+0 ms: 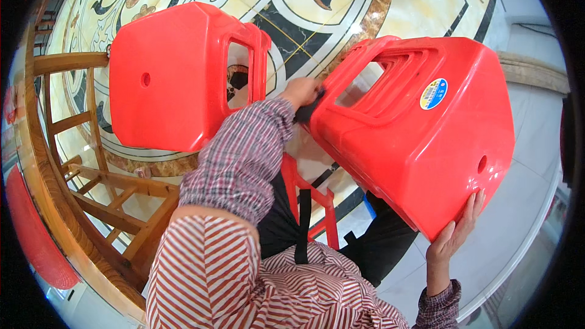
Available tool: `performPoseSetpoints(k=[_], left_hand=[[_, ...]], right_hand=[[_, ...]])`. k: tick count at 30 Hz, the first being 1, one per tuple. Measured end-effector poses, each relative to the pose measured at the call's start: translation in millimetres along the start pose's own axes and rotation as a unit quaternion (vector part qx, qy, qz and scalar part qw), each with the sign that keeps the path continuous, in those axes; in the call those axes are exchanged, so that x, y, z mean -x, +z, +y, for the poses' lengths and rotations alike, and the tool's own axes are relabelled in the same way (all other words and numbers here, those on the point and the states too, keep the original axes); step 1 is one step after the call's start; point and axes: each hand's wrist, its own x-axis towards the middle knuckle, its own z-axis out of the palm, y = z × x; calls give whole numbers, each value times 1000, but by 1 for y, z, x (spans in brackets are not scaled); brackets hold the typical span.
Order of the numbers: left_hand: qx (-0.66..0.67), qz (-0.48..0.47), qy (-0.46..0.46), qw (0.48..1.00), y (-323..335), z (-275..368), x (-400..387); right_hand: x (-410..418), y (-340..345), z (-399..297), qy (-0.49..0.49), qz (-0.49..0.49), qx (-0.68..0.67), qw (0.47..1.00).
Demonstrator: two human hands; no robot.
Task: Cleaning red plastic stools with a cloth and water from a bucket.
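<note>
A red plastic stool [450,141] is tilted on its side in front of me, its seat facing right and towards me. One side has a rectangular opening and an oval sticker [433,94] bearing writing. My left hand [301,91] presses a dark cloth [311,108] against the rim near the legs. At the lower corner of the seat, my right hand [457,228] holds the stool, fingers spread along the seat's edge. A second red plastic stool [160,77] stands to the left, apart from both hands, with a hole in its seat.
Wooden chair-like framing [123,183] and a curved wooden edge [68,192] run along the left. A red rounded object [39,233] lies beyond that edge. Red plastic bars [330,201] show between my legs. Patterned, glossy tiles [297,41] cover the floor.
</note>
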Motion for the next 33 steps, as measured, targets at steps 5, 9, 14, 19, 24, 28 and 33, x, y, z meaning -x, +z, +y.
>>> performPoseSetpoints(k=[5, 9, 14, 19, 24, 28, 33], left_hand=[[4, 45, -32, 998, -17, 18, 33], [44, 74, -2, 996, -14, 53, 66], [101, 110, 5, 989, -14, 55, 86], [162, 166, 54, 971, -33, 88, 113], [175, 225, 139, 948, -59, 119, 129], [188, 265, 211, 922, -88, 153, 146], [156, 296, 232, 913, -102, 179, 147]], right_hand=[[-5, 3, 4, -8, 14, -1, 1000], [-1, 4, 4, -23, 28, 6, 999], [2, 6, 2, -45, 48, 1, 998], [5, 8, 4, -47, 58, 8, 997], [5, 10, 8, -52, 64, 13, 997], [4, 11, 6, -51, 68, 15, 996], [5, 14, 11, -40, 70, 16, 997]])
